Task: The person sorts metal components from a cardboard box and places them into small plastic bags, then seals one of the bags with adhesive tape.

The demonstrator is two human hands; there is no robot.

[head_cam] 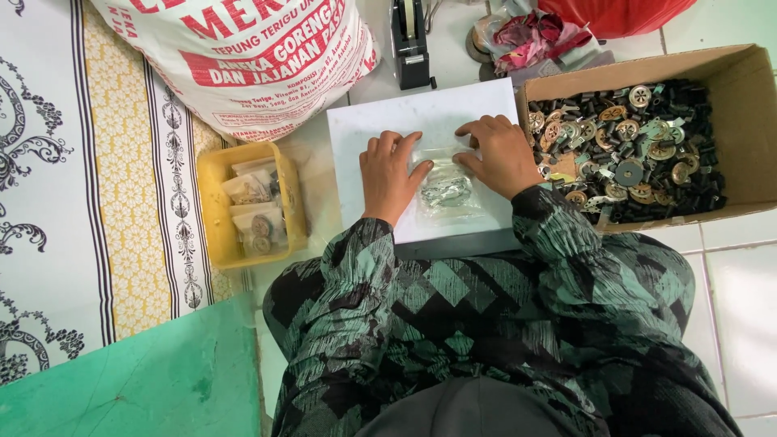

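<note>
A small clear plastic bag (447, 193) holding dark metal parts lies on a white board (421, 117) in front of me. My left hand (390, 174) presses flat on the bag's left side, fingers spread. My right hand (495, 154) rests on the bag's upper right edge, fingers pinching at its top. Both sleeves are green and black patterned.
A cardboard box (732, 81) of several black and brass parts stands right of the board. A yellow tray (212, 210) with filled clear bags sits to the left. A large printed sack (243, 57), a black tape dispenser (409, 40) and crumpled cloth (534, 36) lie beyond. A green mat (137, 380) lies at lower left.
</note>
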